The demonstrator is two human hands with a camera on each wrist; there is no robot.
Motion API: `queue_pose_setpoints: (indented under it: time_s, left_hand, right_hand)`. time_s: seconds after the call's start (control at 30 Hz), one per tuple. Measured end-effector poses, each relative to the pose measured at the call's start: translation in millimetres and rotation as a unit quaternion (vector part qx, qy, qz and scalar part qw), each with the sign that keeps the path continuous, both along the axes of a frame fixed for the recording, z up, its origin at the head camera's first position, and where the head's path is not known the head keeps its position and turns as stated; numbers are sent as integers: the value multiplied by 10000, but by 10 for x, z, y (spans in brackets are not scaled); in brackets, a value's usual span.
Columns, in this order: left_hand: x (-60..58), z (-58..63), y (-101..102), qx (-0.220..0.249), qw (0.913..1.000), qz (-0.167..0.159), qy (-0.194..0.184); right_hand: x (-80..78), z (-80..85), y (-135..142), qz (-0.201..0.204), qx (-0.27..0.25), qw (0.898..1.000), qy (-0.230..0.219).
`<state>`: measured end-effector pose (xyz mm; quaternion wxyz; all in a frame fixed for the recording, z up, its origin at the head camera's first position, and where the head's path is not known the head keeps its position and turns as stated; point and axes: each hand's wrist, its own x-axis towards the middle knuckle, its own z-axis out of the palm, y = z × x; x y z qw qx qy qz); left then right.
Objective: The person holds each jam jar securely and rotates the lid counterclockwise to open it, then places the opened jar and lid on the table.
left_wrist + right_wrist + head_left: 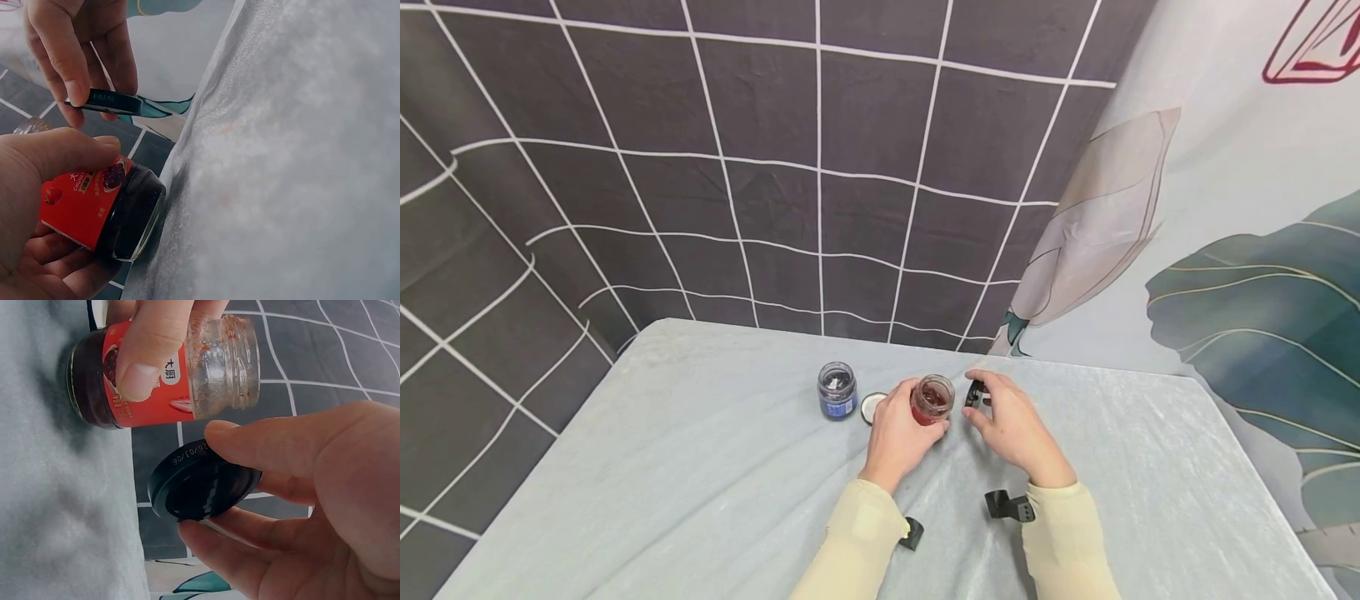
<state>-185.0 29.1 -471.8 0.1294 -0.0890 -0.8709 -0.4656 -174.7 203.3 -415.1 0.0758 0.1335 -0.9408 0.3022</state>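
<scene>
A glass jar with a red label [932, 400] stands uncapped, dark red contents inside it. My left hand [897, 429] grips it around the label, thumb on the near side. In the right wrist view the threaded neck of the jar [222, 365] is bare, with smears on the glass. Just right of the jar, my right hand [1017, 427] pinches a black lid [187, 481] by its edge, tilted and apart from the jar's mouth. Printed date digits show on the rim of the lid [114, 101] in the left wrist view.
An open glass jar with a blue label [837, 392] stands left of my left hand. Between the two jars lies another lid [872, 407], its white inside facing up. A pale cloth covers the table [700, 425], and a dark gridded curtain [760, 200] hangs behind it.
</scene>
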Motion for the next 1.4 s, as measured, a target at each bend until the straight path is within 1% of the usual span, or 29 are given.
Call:
queue_pose_setpoints:
  time_s: [0.2,0.6,0.87,1.17,1.4]
  left_hand:
    - [8,-4,-5,13,10000,10,26]
    - [2,7,-4,-33,9999,4,-114]
    - [2,4,-5,-55,9999,-25,-83]
    - [-13,-11,-3,-60,9995,-44,-304]
    - [-9,-17,0,-14,9997,-36,-223]
  right_hand:
    - [-1,-21,-6,34,-38,10000,-3]
    - [-6,-36,-17,40,-97,9998,-160]
    - [-22,-68,-19,72,-137,9996,-225]
    - [-36,-94,-19,94,-122,9995,-272]
    - [-30,-102,-27,109,-56,9997,-224]
